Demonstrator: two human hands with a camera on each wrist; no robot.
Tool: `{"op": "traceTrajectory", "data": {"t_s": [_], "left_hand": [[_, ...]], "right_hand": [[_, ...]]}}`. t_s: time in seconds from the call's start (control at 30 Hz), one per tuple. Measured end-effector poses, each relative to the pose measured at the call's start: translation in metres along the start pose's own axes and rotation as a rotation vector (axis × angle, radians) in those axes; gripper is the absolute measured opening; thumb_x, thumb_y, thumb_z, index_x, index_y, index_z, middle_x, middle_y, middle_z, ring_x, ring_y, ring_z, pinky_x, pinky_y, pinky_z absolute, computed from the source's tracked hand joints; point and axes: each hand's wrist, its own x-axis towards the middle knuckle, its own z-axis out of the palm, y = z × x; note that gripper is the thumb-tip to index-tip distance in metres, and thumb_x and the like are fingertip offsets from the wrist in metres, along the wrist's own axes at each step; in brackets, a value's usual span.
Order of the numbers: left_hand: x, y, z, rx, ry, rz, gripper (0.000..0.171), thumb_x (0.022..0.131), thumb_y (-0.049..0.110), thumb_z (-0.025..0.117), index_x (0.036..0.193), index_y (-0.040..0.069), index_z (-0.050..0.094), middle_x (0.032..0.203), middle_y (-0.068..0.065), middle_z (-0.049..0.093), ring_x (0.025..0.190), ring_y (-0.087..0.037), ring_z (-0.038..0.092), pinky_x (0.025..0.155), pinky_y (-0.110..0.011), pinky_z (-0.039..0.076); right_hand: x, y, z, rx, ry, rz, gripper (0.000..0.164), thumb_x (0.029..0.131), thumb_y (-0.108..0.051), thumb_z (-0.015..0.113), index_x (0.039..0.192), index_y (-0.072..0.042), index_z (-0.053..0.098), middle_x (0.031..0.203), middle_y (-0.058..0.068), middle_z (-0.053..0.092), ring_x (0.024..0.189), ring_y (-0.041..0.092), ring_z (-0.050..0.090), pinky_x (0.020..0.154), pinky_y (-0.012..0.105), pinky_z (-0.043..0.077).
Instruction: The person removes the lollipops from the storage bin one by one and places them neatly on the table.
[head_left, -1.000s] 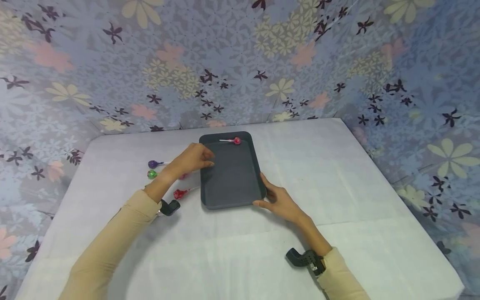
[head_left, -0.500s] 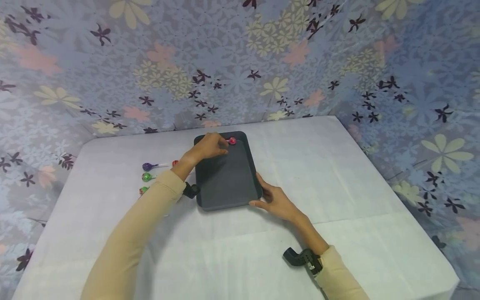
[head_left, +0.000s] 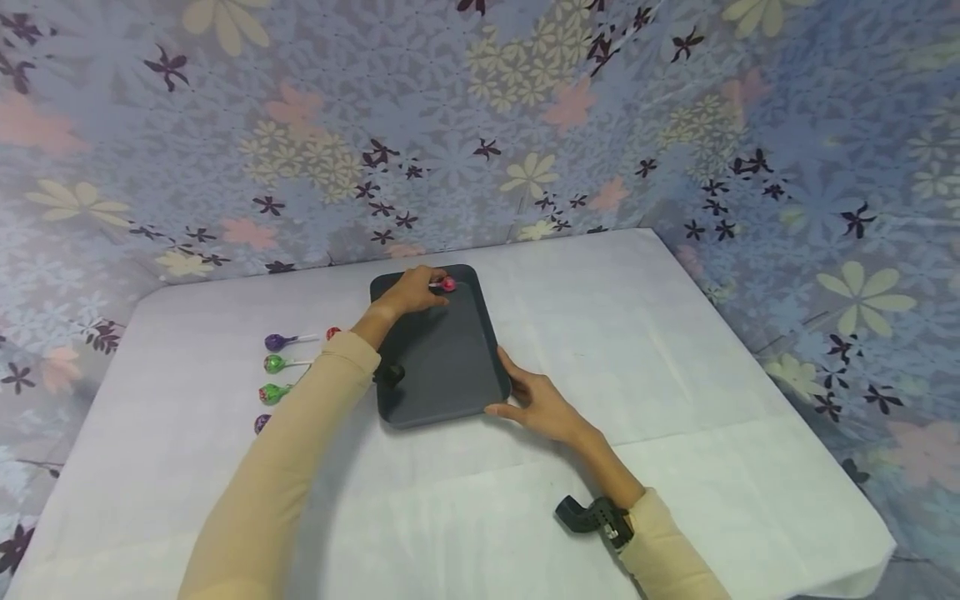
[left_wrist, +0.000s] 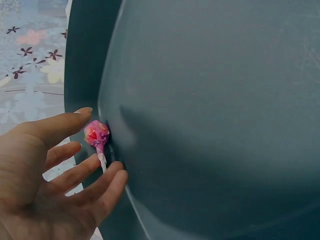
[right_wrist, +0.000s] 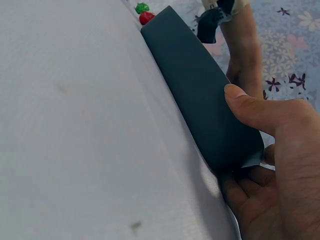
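A dark grey tray (head_left: 450, 367) lies on the white-covered table, with one pink-wrapped lollipop (left_wrist: 96, 133) at its far end. My left hand (head_left: 408, 293) reaches over the tray to this lollipop. In the left wrist view, its thumb lies just above the candy head and the fingers are loosely bent by the white stick, with a gap between thumb and fingers. My right hand (head_left: 546, 408) grips the tray's near right corner; in the right wrist view its thumb (right_wrist: 237, 95) presses on the rim and the fingers are at the underside.
Left of the tray lie several more lollipops: a purple one (head_left: 275, 342), a green one (head_left: 275, 364), another green one (head_left: 270, 393), a second purple one (head_left: 262, 423) and a red one (head_left: 333, 332). My left sleeve (head_left: 262, 475) covers part of that area. Floral fabric (head_left: 450, 125) hangs behind the table.
My left hand has moved from the tray's left side toward its far end, up to the pink lollipop. My right hand keeps its grip on the corner. The head view has shifted slightly.
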Motion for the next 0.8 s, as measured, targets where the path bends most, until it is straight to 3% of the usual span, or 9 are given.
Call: {"op": "traceTrajectory", "data": {"t_s": [0.13,0.27,0.43,0.53,0.63,0.8], "left_hand": [[-0.0009,-0.0039,-0.0001,0.015,0.0,-0.017,0.065,0.092,0.016,0.068,0.146,-0.003,0.039,0.142,-0.025,0.049,0.133,-0.037,0.046,0.11,-0.047,0.04],[-0.0011,-0.0044,-0.0001,0.041,-0.01,0.001,0.058,0.091,0.016,0.069,0.141,-0.004,0.047,0.136,-0.024,0.056,0.124,-0.035,0.055,0.104,-0.044,0.046],[-0.0038,-0.003,0.0016,0.078,-0.028,0.061,0.029,0.09,0.014,0.07,0.114,-0.002,0.071,0.115,-0.018,0.07,0.104,-0.031,0.066,0.091,-0.042,0.053],[-0.0058,-0.0024,0.0033,0.088,-0.028,0.093,0.016,0.088,0.012,0.071,0.097,-0.001,0.076,0.097,-0.015,0.075,0.089,-0.028,0.069,0.085,-0.04,0.055],[-0.0078,-0.0018,0.0034,0.06,-0.042,0.118,0.008,0.085,0.001,0.072,0.09,-0.001,0.077,0.099,-0.014,0.073,0.09,-0.027,0.068,0.084,-0.039,0.056],[-0.009,-0.0035,0.0021,-0.013,-0.063,0.133,0.018,0.078,-0.013,0.07,0.095,-0.008,0.067,0.118,-0.024,0.057,0.108,-0.034,0.063,0.088,-0.039,0.055]], "right_hand": [[0.0014,-0.0012,0.001,-0.01,0.0,-0.005,0.094,0.087,-0.023,0.074,0.156,-0.009,0.013,0.157,0.018,0.023,0.134,0.034,0.045,0.104,0.036,0.045],[0.0017,-0.0004,0.0003,-0.019,0.001,-0.002,0.094,0.087,-0.024,0.074,0.156,-0.009,0.013,0.158,0.018,0.023,0.133,0.033,0.046,0.103,0.036,0.046],[0.0016,0.0005,0.0004,-0.014,0.0,0.002,0.094,0.087,-0.023,0.075,0.156,-0.009,0.013,0.157,0.018,0.024,0.132,0.033,0.048,0.103,0.037,0.046],[0.0012,0.0011,0.001,-0.013,0.0,0.003,0.094,0.087,-0.024,0.075,0.156,-0.008,0.013,0.157,0.018,0.024,0.132,0.033,0.048,0.103,0.038,0.046],[0.0012,0.0008,0.0014,-0.016,-0.001,0.005,0.094,0.087,-0.025,0.074,0.156,-0.008,0.013,0.157,0.019,0.024,0.132,0.034,0.048,0.103,0.038,0.046],[0.0009,0.0007,0.0013,-0.026,0.005,0.009,0.094,0.087,-0.027,0.075,0.156,-0.008,0.014,0.156,0.02,0.026,0.13,0.034,0.049,0.102,0.038,0.047]]}}
